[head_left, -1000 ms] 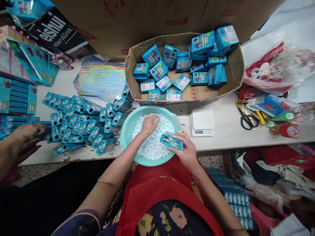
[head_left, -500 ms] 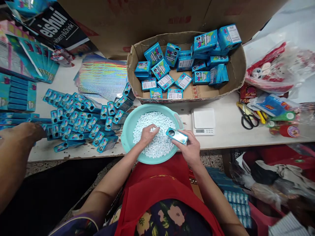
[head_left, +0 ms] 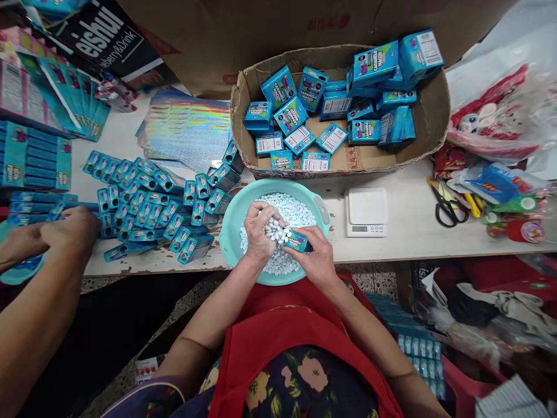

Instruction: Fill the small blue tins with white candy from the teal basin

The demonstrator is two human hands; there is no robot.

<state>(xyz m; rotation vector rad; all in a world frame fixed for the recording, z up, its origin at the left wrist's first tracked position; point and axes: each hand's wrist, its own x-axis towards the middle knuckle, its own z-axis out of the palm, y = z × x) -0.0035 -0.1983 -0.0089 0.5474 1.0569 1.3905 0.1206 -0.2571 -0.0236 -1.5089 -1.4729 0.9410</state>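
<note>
Since earlier: left hand (head_left: 260, 227) lifted from basin (head_left: 230, 226), cupping white candies (head_left: 277, 231) against small blue box (head_left: 297, 241), gripped tilted by right hand (head_left: 316, 258) for filling.

Red apron over a dark floral garment, bare forearms, seemingly a purple sleeve edge at the left elbow.

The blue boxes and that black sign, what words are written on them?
"CARAMELO MACIZO" on the blue boxes in the cardboard tray.
"eishul" on the black sign, cut off at its left edge; the line under it ends in "&Drink", the rest is too blurred.
The white labels on the box backs, the scale display and the small box in the right hand are too small to read.
</note>
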